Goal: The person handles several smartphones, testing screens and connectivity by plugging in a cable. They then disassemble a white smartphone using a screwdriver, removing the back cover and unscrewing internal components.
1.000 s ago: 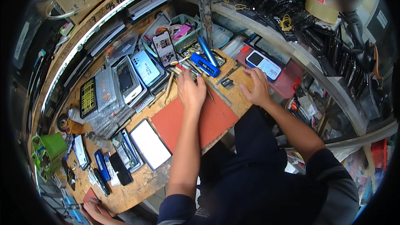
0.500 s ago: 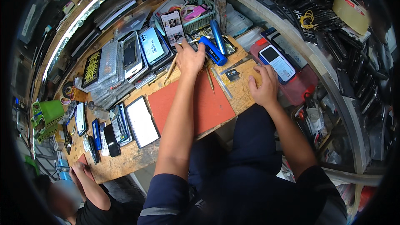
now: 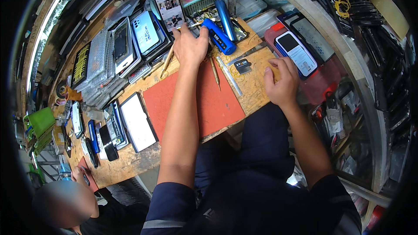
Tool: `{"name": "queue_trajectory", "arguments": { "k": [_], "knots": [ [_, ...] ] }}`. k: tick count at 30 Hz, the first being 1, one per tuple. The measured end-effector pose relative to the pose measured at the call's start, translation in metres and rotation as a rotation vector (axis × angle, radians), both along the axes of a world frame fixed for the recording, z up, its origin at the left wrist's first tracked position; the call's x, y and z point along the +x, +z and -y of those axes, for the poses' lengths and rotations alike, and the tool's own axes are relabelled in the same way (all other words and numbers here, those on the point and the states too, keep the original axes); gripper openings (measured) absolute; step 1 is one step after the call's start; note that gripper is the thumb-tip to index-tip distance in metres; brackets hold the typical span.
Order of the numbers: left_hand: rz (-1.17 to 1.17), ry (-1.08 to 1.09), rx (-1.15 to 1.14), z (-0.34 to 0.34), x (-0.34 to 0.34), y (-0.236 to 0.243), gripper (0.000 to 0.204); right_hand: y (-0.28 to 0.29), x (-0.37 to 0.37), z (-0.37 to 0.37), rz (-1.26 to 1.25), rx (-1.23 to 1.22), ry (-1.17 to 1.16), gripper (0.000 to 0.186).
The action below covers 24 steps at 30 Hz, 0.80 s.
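Observation:
My left hand [image 3: 190, 45] reaches to the back of the bench, fingers apart, fingertips at the lower edge of an upright phone [image 3: 170, 9] with a lit screen. Its thumb is beside a short blue cylindrical device [image 3: 220, 39]; whatever lies under the fingers is hidden. My right hand [image 3: 281, 80] rests open, fingers loosely bent, beside a small dark card-like piece [image 3: 242, 67] and left of a phone in a blue case [image 3: 300, 56]. An orange-red mat [image 3: 217, 109] lies under my left forearm, with a pointed brass-coloured tool [image 3: 215, 72] on it and beyond.
Stacks of phones and bagged parts [image 3: 98, 74] fill the left back. A green basket [image 3: 200, 4] stands behind. A white-screened tablet-like item [image 3: 138, 122] lies left of the mat. A co-worker [image 3: 65, 204] works at the lower left near a green bin [image 3: 39, 126]. Black cases crowd the right shelf [image 3: 364, 69].
My left hand has moved forward to the upright phone's lower edge. My right hand stays near the bench's right side. The view has shifted, bringing more of the co-worker into sight.

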<state>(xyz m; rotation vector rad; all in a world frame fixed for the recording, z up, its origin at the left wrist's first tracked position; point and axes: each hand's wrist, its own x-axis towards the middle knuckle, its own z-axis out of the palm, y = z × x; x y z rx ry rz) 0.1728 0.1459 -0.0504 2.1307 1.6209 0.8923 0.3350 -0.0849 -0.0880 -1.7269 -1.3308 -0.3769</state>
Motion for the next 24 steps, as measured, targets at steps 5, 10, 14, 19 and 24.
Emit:
{"name": "queue_trajectory", "arguments": {
  "k": [5, 10, 14, 19, 24],
  "knots": [
    [-0.023, 0.011, -0.021, -0.002, -0.001, 0.002, 0.078, -0.002, 0.001, 0.0, -0.012, 0.0, 0.0, 0.017],
    [-0.006, 0.016, -0.014, 0.001, -0.001, 0.003, 0.076, -0.001, 0.0, -0.001, -0.007, 0.003, 0.001, 0.016],
    [0.086, -0.033, -0.023, 0.004, -0.004, 0.001, 0.076, 0.0, -0.001, -0.001, -0.014, 0.009, 0.001, 0.015],
    [0.093, 0.02, 0.114, 0.011, -0.002, 0.003, 0.064, -0.002, -0.001, 0.0, -0.028, 0.008, -0.003, 0.015],
    [0.261, -0.08, 0.232, 0.03, 0.002, 0.017, 0.038, -0.002, 0.0, 0.001, 0.001, -0.015, -0.022, 0.015]
  ]
}}
